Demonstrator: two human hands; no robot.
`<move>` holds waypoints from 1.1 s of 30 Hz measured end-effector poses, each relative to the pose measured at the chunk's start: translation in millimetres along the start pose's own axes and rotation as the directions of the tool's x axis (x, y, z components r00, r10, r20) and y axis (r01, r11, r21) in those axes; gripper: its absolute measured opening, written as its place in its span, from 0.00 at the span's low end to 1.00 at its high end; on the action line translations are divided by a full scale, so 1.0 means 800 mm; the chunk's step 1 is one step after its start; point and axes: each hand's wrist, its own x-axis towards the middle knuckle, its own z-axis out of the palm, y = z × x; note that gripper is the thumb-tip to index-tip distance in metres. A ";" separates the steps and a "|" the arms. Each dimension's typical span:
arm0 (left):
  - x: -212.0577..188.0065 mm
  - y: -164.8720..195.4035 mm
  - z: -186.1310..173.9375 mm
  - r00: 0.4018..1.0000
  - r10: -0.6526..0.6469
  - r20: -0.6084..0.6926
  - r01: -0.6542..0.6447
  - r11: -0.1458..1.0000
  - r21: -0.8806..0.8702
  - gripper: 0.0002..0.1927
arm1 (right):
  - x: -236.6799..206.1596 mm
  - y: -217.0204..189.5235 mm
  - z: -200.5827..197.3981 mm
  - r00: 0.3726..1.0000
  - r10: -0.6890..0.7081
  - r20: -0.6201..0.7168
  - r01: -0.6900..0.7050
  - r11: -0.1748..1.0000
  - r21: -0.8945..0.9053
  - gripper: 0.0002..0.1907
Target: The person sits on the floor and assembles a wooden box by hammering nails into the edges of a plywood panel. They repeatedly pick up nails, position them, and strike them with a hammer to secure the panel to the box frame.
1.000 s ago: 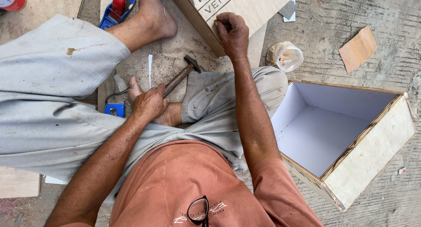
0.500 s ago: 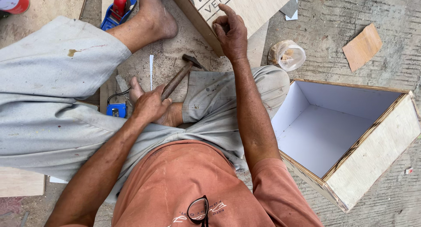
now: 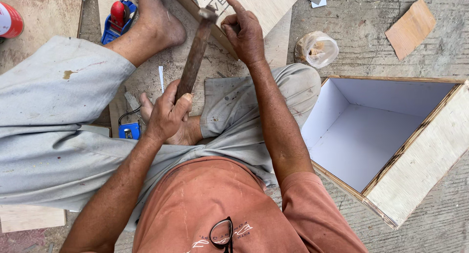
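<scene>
Having swung up from beside our knee, the hammer (image 3: 195, 48) in our clenched left hand (image 3: 166, 114) is nearing twelve o'clock, where our right hand (image 3: 244, 33) is pinching something against the board (image 3: 266, 4).

An open plywood box (image 3: 391, 136) with a white inside lies on the concrete. Above its left corner sits a clear plastic bag (image 3: 317, 49); above its right, a plywood offcut (image 3: 410, 22). Far left, a blue-and-red tool (image 3: 117, 19).
</scene>
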 end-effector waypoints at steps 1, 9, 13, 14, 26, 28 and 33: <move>0.007 0.004 0.003 1.000 -0.025 0.002 0.025 1.000 0.007 0.28 | 0.000 0.001 0.000 1.000 -0.019 -0.014 0.019 1.000 -0.006 0.40; 0.025 0.019 0.015 0.999 -0.040 0.015 0.039 0.998 0.042 0.31 | -0.003 0.011 -0.001 0.997 -0.061 -0.053 0.061 0.998 -0.014 0.45; 0.031 0.023 0.019 0.995 -0.099 0.001 0.098 0.994 0.043 0.30 | -0.002 0.012 -0.001 0.997 -0.055 -0.045 0.055 0.998 -0.016 0.45; 0.033 0.024 0.019 0.994 -0.109 -0.002 0.109 0.993 0.056 0.30 | -0.002 0.013 0.000 0.998 -0.044 -0.042 0.044 0.999 -0.006 0.45; 0.037 0.052 0.027 0.997 -0.082 -0.004 0.078 0.938 0.338 0.31 | -0.004 0.016 -0.002 0.999 0.002 -0.047 -0.004 0.999 -0.043 0.51; 0.038 0.054 0.024 0.989 -0.148 -0.025 0.148 0.928 0.342 0.32 | -0.004 0.015 -0.002 0.998 -0.029 -0.059 0.028 0.999 -0.024 0.52; 0.025 0.052 0.018 0.926 0.375 0.038 -0.342 0.795 0.501 0.30 | -0.006 0.018 -0.001 0.996 -0.052 -0.076 0.053 0.999 -0.001 0.53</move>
